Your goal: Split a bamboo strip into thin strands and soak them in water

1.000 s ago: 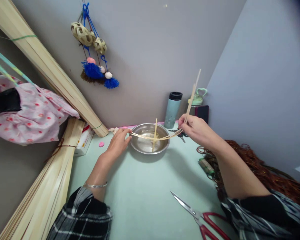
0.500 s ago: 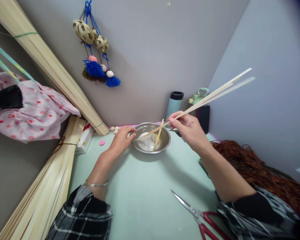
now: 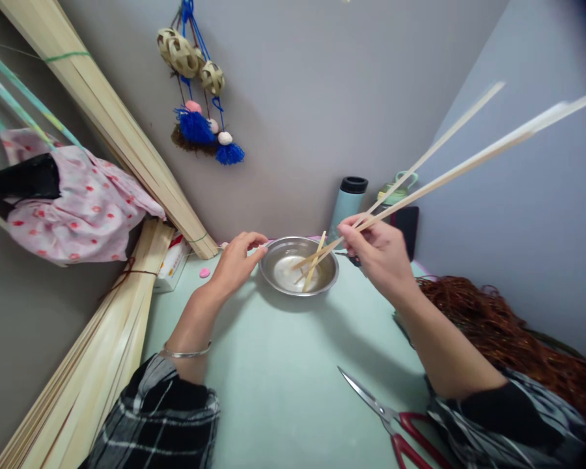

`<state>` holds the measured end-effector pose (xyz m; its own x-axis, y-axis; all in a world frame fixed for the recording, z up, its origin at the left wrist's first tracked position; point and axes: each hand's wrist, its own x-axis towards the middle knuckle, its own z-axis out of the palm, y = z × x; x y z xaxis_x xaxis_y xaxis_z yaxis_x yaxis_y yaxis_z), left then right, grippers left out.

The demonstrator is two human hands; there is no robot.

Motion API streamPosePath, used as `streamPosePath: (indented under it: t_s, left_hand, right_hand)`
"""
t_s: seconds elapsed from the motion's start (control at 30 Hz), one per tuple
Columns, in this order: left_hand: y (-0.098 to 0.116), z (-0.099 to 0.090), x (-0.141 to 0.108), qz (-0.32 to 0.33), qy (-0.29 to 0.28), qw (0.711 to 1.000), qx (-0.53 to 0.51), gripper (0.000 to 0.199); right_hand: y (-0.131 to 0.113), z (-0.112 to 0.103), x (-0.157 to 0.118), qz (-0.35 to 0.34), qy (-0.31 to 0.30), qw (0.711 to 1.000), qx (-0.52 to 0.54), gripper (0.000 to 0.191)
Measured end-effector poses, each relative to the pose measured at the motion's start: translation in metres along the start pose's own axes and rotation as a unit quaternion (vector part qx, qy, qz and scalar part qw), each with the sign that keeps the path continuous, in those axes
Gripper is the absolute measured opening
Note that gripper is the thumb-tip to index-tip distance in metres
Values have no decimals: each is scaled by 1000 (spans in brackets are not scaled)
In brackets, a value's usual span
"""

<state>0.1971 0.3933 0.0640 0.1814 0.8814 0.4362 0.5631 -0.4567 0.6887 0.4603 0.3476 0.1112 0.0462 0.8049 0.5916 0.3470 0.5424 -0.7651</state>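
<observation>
A shallow metal bowl (image 3: 268, 277) holds what looks like clear water and stands on the pale green table. One short flat bamboo strip (image 3: 321, 247) leans in it, its upper end above the rim. My right hand (image 3: 378, 254) pinches several long, thin bamboo strips (image 3: 449, 172) between thumb and fingers, right of the bowl. Their lower ends dip into the bowl, while the long ends rise to the upper right. At the bowl's left rim is my left hand (image 3: 234, 260), fingers loosely curved and apart; whether the fingertips touch the rim I cannot tell.
Red-handled scissors (image 3: 383, 413) lie in front. Behind the bowl stand a blue tumbler (image 3: 348, 205) and a green bottle (image 3: 393, 194). Brown cord (image 3: 488, 326) is heaped at right. Bamboo bundles (image 3: 122, 312) stand left; woven balls with blue tassels (image 3: 195, 124) hang on the wall.
The long strips in my right hand have fanned apart and reach farther up and right; their lower ends have shifted right in the bowl. The view has moved slightly.
</observation>
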Motion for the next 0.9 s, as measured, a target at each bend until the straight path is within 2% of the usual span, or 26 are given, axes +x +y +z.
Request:
streamPosePath:
  t_s: [0.07, 0.13, 0.23, 0.3, 0.37, 0.5, 0.53, 0.67, 0.7, 0.9]
  left_hand:
    - [3, -3, -1, -11, 7, 1000, 2, 18]
    - [6, -5, -2, -19, 12, 1000, 3, 17]
    - [8, -6, -2, -12, 14, 1000, -4, 17]
    - [9, -6, -2, -7, 13, 1000, -10, 18]
    - [10, -6, -1, -5, 14, 1000, -13, 18]
    - [12, -8, -1, 1, 16, 1000, -20, 18]
    - [12, -8, -1, 2, 16, 1000, -21, 18]
    - [14, -9, -2, 0, 9, 1000, -20, 18]
    - [15, -9, -2, -2, 7, 1000, -19, 18]
    - [16, -10, -3, -3, 5, 1000, -17, 16]
  right_hand:
    - [-7, -3, 0, -32, 63, 997, 8, 17]
    - [-12, -5, 0, -59, 93, 994, 0, 18]
    - [-12, -6, -1, -59, 62, 996, -34, 24]
    - [-9, -5, -1, -47, 18, 997, -54, 22]
    - [-8, -5, -2, -42, 0, 997, -58, 19]
    - [-12, -7, -2, -72, 64, 994, -55, 19]
    - [-13, -8, -2, -79, 68, 993, -61, 19]
    - [-12, -7, -3, -82, -2, 993, -89, 17]
    - [-12, -6, -4, -85, -2, 992, -91, 17]
    - [-12, -5, -4, -92, 66, 992, -63, 12]
